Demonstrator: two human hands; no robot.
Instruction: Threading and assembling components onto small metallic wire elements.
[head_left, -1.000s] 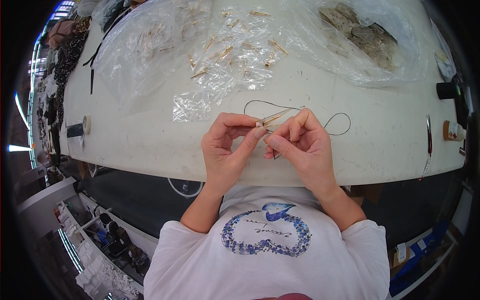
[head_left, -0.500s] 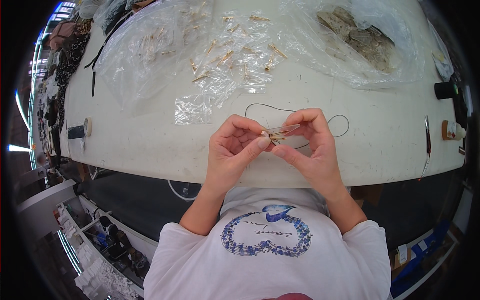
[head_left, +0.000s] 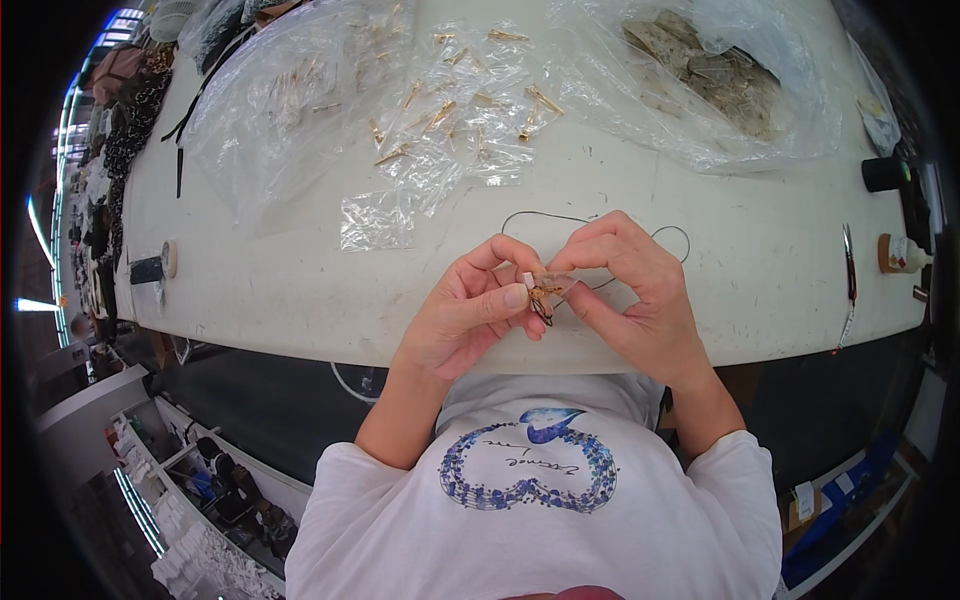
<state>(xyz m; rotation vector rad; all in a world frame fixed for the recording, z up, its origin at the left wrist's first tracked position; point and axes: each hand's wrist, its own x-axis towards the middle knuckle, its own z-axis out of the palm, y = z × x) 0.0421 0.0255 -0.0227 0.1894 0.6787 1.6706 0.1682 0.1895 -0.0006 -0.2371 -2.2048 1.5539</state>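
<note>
Above the table's near edge, my left hand (head_left: 465,315) pinches a small gold-coloured metal piece (head_left: 545,292) between thumb and forefinger. A small white bit shows at its thumb tip, and a dark loop hangs below the metal. Close against it, my right hand (head_left: 640,295) has thumb and forefinger closed on a small clear plastic piece (head_left: 560,281) that lies over the metal. A thin dark cord (head_left: 545,213) curls on the table behind my hands and passes under the right one. The fingertips partly hide how the small parts join.
Several gold-coloured pieces in clear little bags (head_left: 440,115) lie at the table's far middle. Large clear plastic bags (head_left: 270,130) (head_left: 700,80) flank them. Tweezers (head_left: 850,270), a small bottle (head_left: 900,254) and a dark spool (head_left: 882,174) lie right; a tape roll (head_left: 169,259) sits left.
The clear plastic piece has come down over the gold piece, with my right fingertips closer to the left ones. The gold piece and dark loop now tilt downward.
</note>
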